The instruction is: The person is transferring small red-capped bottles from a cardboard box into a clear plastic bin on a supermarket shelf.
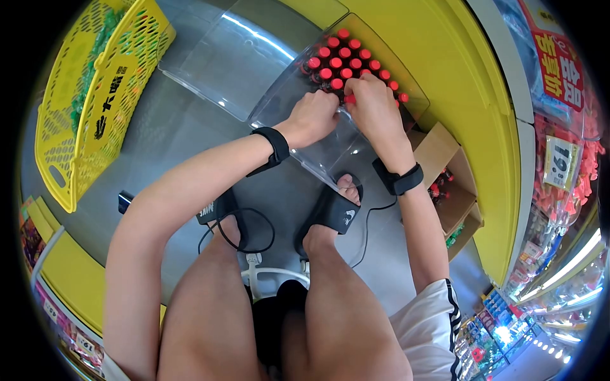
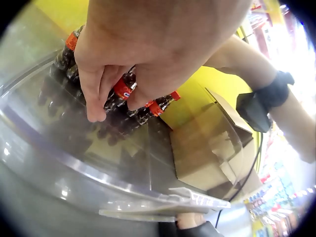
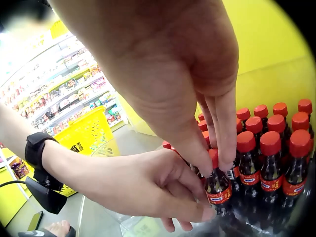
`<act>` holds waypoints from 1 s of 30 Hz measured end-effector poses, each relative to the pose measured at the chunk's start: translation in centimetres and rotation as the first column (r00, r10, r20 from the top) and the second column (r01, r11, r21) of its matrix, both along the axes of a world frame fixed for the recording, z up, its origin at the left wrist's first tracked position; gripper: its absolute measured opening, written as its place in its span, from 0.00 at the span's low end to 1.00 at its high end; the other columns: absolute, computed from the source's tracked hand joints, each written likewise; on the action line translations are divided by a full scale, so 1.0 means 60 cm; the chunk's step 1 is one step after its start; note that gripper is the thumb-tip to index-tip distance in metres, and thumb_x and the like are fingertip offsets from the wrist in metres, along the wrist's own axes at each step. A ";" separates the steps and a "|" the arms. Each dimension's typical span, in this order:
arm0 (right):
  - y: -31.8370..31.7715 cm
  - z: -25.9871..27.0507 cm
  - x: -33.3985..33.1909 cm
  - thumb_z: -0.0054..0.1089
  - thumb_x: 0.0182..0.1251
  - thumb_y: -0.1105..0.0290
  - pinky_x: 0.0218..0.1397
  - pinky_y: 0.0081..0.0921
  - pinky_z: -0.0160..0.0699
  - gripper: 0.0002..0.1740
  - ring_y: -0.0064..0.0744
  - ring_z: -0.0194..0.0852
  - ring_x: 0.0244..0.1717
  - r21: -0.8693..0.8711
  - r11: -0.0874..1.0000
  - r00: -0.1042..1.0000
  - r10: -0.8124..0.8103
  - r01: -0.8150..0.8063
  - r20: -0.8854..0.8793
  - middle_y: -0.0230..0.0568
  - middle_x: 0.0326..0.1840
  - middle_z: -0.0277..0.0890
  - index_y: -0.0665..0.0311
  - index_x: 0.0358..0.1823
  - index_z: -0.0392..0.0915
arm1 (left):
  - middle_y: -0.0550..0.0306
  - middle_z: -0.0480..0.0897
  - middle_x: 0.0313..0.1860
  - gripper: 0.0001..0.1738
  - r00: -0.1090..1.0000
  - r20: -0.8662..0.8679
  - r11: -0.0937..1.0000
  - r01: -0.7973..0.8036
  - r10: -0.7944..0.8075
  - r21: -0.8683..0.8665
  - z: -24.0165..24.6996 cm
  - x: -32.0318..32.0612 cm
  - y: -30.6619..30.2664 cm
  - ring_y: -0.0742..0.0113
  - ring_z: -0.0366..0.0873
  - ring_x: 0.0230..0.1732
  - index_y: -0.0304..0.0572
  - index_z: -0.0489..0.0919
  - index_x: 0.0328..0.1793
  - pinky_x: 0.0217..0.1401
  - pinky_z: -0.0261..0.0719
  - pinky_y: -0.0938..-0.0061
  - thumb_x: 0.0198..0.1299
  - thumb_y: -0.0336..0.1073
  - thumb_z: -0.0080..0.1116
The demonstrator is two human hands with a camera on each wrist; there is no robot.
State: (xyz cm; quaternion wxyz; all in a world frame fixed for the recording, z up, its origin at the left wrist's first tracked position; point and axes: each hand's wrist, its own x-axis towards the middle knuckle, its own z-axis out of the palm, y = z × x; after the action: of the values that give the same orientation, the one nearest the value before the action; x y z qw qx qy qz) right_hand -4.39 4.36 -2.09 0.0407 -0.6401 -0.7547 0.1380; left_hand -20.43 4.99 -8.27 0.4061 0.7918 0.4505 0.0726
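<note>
Small cola bottles (image 1: 335, 62) with red caps stand packed in rows at the far end of a clear plastic bin (image 2: 89, 173). My right hand (image 1: 376, 108) comes down from above and pinches the red cap of a cola bottle (image 3: 218, 190) at the near edge of the group, between thumb and fingers. Reaching in from the left, my left hand (image 1: 314, 117) holds that bottle lower down, its thumb against the red label in the right wrist view. The bottle stands upright. In the left wrist view, the hand covers part of the bottles.
A second clear bin (image 1: 216, 63) lies left of the first. Farther left stands a yellow basket (image 1: 117, 108) with green items. An open cardboard box (image 1: 438, 152) holding bottles sits at the right, beside the yellow shelf base (image 1: 470, 82). Dark cables (image 1: 367, 235) trail across the floor.
</note>
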 end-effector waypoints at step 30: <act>0.011 -0.001 -0.011 0.70 0.57 0.79 0.48 0.54 0.89 0.10 0.64 0.88 0.44 0.023 1.000 1.000 -0.009 0.010 -0.021 0.55 0.45 0.84 0.70 0.42 0.84 | 0.34 0.89 0.37 0.07 0.981 -0.071 0.979 0.186 -0.180 0.082 -0.015 0.000 -0.001 0.35 0.91 0.44 0.29 0.87 0.39 0.48 0.90 0.47 0.60 0.28 0.66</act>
State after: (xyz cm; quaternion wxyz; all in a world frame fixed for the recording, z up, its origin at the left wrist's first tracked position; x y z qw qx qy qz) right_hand -5.07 5.03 -2.17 0.0565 -0.6417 -0.7527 0.1360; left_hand -20.44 4.95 -9.14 0.3611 0.8491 0.3845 0.0297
